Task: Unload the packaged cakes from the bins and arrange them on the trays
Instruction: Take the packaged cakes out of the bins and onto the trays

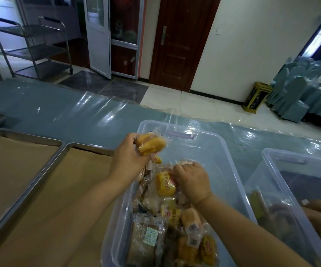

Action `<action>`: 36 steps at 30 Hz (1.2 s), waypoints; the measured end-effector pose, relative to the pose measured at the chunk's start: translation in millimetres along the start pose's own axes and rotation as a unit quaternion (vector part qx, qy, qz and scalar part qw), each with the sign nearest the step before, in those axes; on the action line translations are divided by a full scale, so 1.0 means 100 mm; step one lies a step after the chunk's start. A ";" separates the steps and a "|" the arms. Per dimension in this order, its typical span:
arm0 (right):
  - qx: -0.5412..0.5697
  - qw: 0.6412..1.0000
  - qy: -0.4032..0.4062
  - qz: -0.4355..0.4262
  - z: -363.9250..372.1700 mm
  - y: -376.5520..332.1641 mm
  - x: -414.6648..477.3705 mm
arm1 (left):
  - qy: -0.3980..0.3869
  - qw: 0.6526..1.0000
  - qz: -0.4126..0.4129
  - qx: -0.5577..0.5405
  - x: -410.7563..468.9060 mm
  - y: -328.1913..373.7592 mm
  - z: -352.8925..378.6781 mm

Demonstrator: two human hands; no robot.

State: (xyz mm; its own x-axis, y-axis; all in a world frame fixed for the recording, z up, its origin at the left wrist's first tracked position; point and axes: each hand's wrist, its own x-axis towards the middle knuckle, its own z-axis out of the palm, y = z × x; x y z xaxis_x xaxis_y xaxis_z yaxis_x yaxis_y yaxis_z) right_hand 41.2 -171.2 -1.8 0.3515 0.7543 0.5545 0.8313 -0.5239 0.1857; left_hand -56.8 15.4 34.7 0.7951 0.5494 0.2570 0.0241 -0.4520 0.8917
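A table under blue-grey cloth and a clear plastic sheet fills the head view. Tiled floor, a dark wooden door and a steel trolley lie behind it.

At the table's near left edge lie two steel trays lined with brown paper, the nearer tray and the farther tray. We see no cakes on the parts in view. Just right of the nearer tray stands a clear plastic bin. A heap of wrapped cakes fills its near half. A second clear bin sits beside it toward the table's right edge.

Our left hand is raised over the first bin's far left corner, fingers curled round a golden cake in clear film. Its long axis runs across the view, one end in the palm and the free end toward the bin's far wall, tipped slightly down.

Our right hand is down in the heap, knuckles up. Its fingers are curled on a clear-wrapped pale packet, just beside a bright yellow packet. How much of it they enclose is hidden.

We judge this to be the lift-out. It will go best if we grip each cake by its body, not its loose film, and raise it clear of the bin's wall. Then we should carry it left and lay it flat, long side parallel to the tray's rim, starting at a far corner so the rows stay even.
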 end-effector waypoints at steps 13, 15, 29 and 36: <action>0.113 0.969 0.218 0.003 -0.76 -0.97 0.78 | 0.099 0.978 -0.023 -0.181 -0.61 -0.13 -1.05; 0.152 0.966 0.208 -0.021 -0.77 -1.24 0.92 | 0.131 0.975 -0.038 -0.175 -0.80 -0.25 -1.26; 0.274 0.937 -0.008 -0.216 -0.55 -3.50 1.48 | 0.310 0.929 -0.164 -0.113 -2.21 -1.10 -2.83; 0.297 0.931 -0.049 -0.205 -0.15 -4.67 1.77 | 0.321 0.918 -0.195 -0.129 -2.39 -1.78 -3.75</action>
State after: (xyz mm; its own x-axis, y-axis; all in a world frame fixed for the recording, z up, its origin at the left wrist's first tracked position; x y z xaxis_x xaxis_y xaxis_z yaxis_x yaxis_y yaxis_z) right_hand -291.3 201.1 21.7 -0.0348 0.8904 0.4538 0.9856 0.1057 -0.1318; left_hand -478.5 227.9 -46.1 0.2339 0.9722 -0.0080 0.0205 0.0033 0.9998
